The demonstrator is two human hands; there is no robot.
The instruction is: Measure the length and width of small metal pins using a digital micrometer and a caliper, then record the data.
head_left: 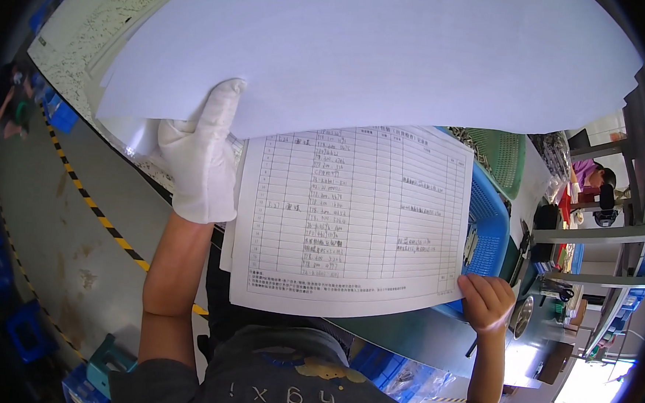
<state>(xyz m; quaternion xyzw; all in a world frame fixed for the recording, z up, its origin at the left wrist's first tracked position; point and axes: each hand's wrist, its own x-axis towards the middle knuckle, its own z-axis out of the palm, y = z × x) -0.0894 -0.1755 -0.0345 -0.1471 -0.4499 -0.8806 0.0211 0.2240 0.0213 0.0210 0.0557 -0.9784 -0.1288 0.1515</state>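
Note:
A printed form [350,225] with a ruled table and handwritten entries lies spread out in front of me. Pinched at its lower right corner is my right hand [488,302], bare, with the fingers curled closed. My left hand [203,157] wears a white glove and grips a stack of blank-looking white sheets [390,58], its thumb on top of them. Those sheets are raised and bent over the form's upper edge, hiding part of it. The gloved fingers under the sheets are hidden.
A blue plastic basket [490,219] and a green basket [503,150] with small metal parts stand on the green table [403,336] behind the form. A metal bowl [522,317] sits to the right, near grey shelving [594,234]. Further off is another person [597,175].

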